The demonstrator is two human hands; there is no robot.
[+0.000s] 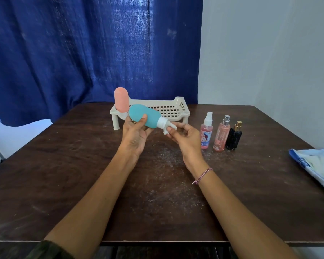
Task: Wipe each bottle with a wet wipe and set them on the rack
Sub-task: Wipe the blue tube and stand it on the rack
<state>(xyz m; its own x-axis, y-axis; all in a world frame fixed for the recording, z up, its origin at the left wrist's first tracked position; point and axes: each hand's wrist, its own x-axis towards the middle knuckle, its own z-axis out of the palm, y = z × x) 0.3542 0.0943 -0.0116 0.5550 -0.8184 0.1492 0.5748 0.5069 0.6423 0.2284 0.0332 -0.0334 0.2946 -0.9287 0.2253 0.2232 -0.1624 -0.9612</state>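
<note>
The teal bottle (146,116) is held above the counter (79,174), just in front of the rack (169,109), lying sideways with its white cap (162,123) pointing right. The left hand (137,134) grips its body, thumb on top. The right hand (186,138) pinches a wet wipe (170,128) against the cap. A pink bottle (121,100) stands cap-down at the rack's left end. Three spray bottles (222,134) stand to the right.

place: plain indoor room | cues: blue curtain (73,53), bare wall (269,53), worn wooden table (64,184)
</note>
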